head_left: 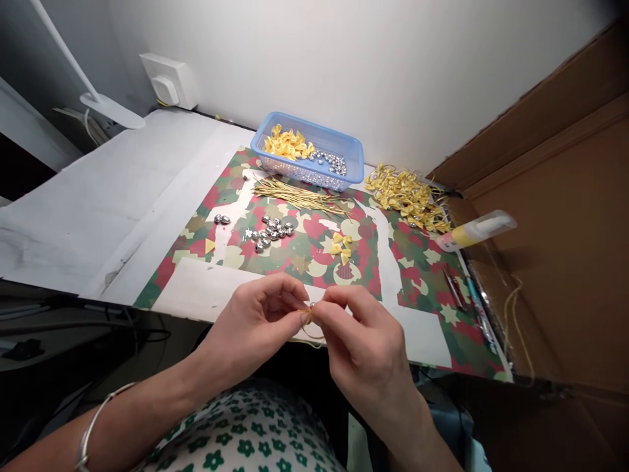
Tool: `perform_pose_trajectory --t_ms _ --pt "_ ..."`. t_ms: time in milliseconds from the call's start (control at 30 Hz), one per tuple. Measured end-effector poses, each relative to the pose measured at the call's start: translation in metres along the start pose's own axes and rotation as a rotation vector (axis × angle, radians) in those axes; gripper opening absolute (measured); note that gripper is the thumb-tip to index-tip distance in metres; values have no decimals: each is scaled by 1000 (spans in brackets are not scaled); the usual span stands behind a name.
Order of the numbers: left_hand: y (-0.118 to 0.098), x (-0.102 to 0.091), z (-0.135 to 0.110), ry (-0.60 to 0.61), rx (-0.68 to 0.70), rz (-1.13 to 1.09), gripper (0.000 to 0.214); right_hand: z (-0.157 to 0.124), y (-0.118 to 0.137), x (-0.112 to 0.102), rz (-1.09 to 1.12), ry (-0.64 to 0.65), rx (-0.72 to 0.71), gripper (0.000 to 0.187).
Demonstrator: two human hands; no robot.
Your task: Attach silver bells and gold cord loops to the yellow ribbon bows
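My left hand (pixel 260 321) and my right hand (pixel 361 331) meet at the table's near edge, fingertips pinched together. Between them runs a thin yellow cord (pixel 312 333), its loop hanging below the fingers. A small shiny silver bit, perhaps a bell, peeks out at the fingertips; most of it is hidden. Beyond my hands lie a few yellow ribbon bows (pixel 341 248) and a cluster of silver bells (pixel 271 231). Farther back, a bundle of cut yellow cords (pixel 299 196) is stretched across the camouflage-patterned sheet (pixel 304 252).
A blue basket (pixel 354 154) by the wall holds yellow bows and silver bells. Right of it sits a pile of yellow bows with cords (pixel 405 196). A glue bottle (pixel 474 231), tweezers (pixel 455 288) and a pen-like tool (pixel 481 314) lie near the cardboard wall (pixel 555 216).
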State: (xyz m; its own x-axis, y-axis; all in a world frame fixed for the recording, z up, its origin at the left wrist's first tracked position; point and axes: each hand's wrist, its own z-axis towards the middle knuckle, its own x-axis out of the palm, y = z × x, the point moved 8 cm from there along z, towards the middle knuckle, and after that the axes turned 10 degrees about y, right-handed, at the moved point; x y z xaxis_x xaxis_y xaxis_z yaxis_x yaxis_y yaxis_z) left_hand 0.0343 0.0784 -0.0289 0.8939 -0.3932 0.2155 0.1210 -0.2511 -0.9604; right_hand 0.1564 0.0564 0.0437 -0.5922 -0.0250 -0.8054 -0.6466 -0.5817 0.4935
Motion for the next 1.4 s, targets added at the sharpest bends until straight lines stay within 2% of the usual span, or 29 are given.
perform_pose_trajectory --t_ms 133,300,367,500,633,733,800,833,867,1000,1133,1333,1400 --pt "14 11 0 130 -103 -66 9 11 -7 -15 76 -51 28 21" --pt "12 3 -2 72 -119 -155 15 12 -26 -11 255 179 142 18" --pt "9 2 -2 71 -109 -152 15 7 -26 -7 264 213 142 16" --pt "4 1 -2 35 -62 -82 10 0 -15 -2 161 165 95 19" --pt "6 2 -1 10 -15 -37 7 1 -4 8 58 169 55 25" --pt "15 12 2 91 -43 -79 8 8 5 0 11 42 -15 25" --pt "22 23 2 169 -93 -145 11 15 6 -12 45 -59 -38 23" --pt "25 27 1 199 -119 -187 12 20 3 -17 84 -63 -35 21" --pt "26 30 0 217 -136 -228 12 25 -3 -20 129 -37 -18 20" --pt "23 25 -4 198 -148 -343 13 29 -35 -20 305 224 170 17" --pt "17 17 -6 182 -135 -343 16 13 -38 -10 403 410 241 15" --pt "11 17 -1 184 -74 -299 9 9 -15 2 329 348 131 23" --pt "14 22 0 210 -85 -322 11 16 -12 1 336 268 98 24"
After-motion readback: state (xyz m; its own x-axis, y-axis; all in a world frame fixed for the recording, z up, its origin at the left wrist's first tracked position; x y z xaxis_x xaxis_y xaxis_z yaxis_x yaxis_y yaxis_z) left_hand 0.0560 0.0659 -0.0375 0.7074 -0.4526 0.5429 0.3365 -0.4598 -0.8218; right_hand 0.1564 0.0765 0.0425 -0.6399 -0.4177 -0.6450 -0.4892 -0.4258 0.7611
